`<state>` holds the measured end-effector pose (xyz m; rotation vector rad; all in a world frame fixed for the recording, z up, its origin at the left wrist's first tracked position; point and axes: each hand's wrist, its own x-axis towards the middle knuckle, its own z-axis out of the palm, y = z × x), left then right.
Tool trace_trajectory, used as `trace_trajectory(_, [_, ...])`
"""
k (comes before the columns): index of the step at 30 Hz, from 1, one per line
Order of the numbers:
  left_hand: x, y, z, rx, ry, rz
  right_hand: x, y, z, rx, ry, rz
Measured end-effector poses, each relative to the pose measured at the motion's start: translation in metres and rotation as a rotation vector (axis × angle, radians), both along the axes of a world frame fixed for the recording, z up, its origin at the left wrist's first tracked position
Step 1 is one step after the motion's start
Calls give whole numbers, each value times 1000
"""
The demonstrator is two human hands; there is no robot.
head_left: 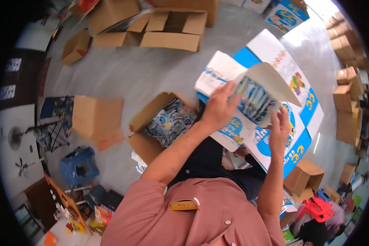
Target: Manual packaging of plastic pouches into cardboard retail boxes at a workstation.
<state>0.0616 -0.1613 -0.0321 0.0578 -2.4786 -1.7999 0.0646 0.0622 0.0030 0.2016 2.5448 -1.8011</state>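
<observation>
In front of me is a small white paperboard box (281, 84), tilted, with its lid flap raised. A row of slim blue-and-white packets (253, 98) stands packed inside it. My left hand (220, 106) grips the left edge of the box, fingertips close to the packets. On the right side, my right hand (279, 129) has its fingers curled at the box's lower corner. Beneath lies a large white-and-blue printed carton (299, 123) with its flaps spread. The box hides the carton's inside. Both hands are slightly blurred.
Left of my lap, an open brown carton (145, 141) holds many small packets. A closed brown carton (97, 119) and a blue stool (78, 166) stand farther left. Empty brown cartons (172, 41) lie beyond, and stacked boxes (346, 94) line the right side.
</observation>
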Motion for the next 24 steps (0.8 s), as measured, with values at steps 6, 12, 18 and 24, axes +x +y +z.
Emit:
trace_trajectory(6, [47, -104, -5, 307, 103, 607, 2, 27, 9, -138, -2, -267])
trace_trajectory(12, [170, -268, -230, -88, -1087, 514, 31, 55, -15, 57, -60, -218])
trace_trajectory(18, [134, -200, -285, -729, -710, -59, 71, 69, -16, 608, -197, 232])
trace_trajectory(24, [90, -220, -350, -649, -1032, -318, 65, 90, -25, 684, -297, 151])
